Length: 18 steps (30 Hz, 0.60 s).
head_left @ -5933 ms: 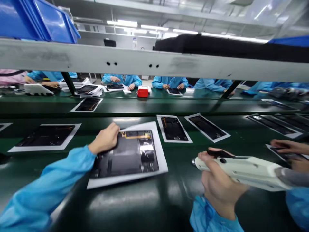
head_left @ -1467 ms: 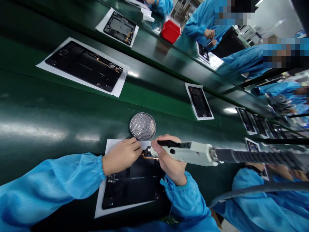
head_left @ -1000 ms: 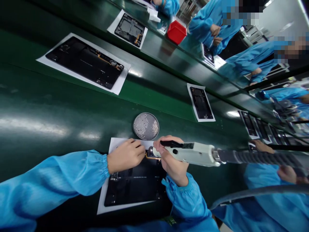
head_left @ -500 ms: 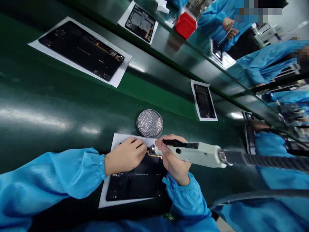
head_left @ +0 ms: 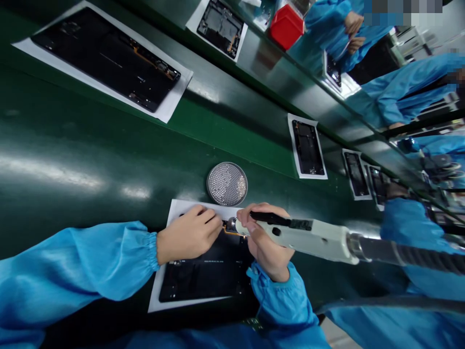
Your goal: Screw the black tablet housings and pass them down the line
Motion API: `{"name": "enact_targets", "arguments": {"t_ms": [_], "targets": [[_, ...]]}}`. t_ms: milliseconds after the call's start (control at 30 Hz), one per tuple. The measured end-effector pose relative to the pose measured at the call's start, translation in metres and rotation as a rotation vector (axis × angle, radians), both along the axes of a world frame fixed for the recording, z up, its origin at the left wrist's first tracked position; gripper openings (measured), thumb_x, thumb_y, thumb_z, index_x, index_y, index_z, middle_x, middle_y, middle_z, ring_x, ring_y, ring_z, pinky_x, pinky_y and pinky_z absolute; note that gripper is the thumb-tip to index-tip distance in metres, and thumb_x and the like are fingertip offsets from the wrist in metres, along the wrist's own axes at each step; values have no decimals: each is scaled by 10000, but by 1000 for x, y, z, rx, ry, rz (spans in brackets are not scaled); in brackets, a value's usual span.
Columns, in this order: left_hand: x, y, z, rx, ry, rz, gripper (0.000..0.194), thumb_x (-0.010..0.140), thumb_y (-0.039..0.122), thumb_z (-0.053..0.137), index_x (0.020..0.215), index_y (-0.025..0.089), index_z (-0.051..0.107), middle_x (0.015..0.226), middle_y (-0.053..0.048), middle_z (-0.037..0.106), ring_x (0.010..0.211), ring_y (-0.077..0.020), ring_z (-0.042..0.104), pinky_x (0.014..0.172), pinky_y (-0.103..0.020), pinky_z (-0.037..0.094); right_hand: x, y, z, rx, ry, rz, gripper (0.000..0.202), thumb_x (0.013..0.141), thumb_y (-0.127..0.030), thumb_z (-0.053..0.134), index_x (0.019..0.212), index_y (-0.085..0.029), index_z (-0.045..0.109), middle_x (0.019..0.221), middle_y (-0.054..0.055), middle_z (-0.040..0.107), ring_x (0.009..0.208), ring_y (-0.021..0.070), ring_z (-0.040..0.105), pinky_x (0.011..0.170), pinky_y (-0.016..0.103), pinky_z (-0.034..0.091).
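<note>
A black tablet housing (head_left: 203, 276) with an orange flex cable near its top edge lies on a white sheet (head_left: 156, 295) in front of me. My right hand (head_left: 269, 237) is wrapped round a pale electric screwdriver (head_left: 319, 237) with a black lever, held nearly level. Its tip points left at the housing's upper part, beside the flex cable. My left hand (head_left: 192, 232) rests on the housing's upper left, fingers bent and pressed together close to the tip. What its fingertips pinch, if anything, is hidden. Just beyond the hands sits a round metal dish (head_left: 227, 184) with a dimpled or perforated surface.
More tablet housings lie on white sheets: a large one (head_left: 109, 58) at upper left, another (head_left: 308, 145) at right, several farther off. A red bin (head_left: 286, 26) stands at the back. A ribbed dark cable (head_left: 410, 254) trails right from the screwdriver. Co-workers in blue sleeves (head_left: 407, 97) sit along the line.
The screwdriver and my right hand have shifted slightly right, and its rear end has dipped. My left hand stays put. The upper-left housing appears farther left; more housings show at far right.
</note>
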State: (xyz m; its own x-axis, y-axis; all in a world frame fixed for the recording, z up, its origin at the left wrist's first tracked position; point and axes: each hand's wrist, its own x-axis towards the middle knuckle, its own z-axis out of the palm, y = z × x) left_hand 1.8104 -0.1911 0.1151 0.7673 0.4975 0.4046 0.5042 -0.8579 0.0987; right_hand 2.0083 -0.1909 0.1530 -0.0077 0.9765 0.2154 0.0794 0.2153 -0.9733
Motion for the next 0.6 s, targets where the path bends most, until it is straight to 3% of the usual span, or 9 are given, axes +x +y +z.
{"name": "enact_targets", "arguments": {"t_ms": [200,600], "targets": [[0,1,0,12,-18,2,243,994,124,482,1027,43,709,934,-127,682,843,-256,615,742,-406,470,-2,0,3,-12,12,73,233,872,-156,662,1078,-264,647,895,19,634,779,180,635,739,401,558],[0,0,1,22,-33,1,208,982,132,520,959,59,714,915,-133,688,813,-242,611,756,-411,478,-1,-1,-2,-31,-24,66,226,867,-164,657,1070,-262,641,895,20,631,803,191,643,734,408,559]]}}
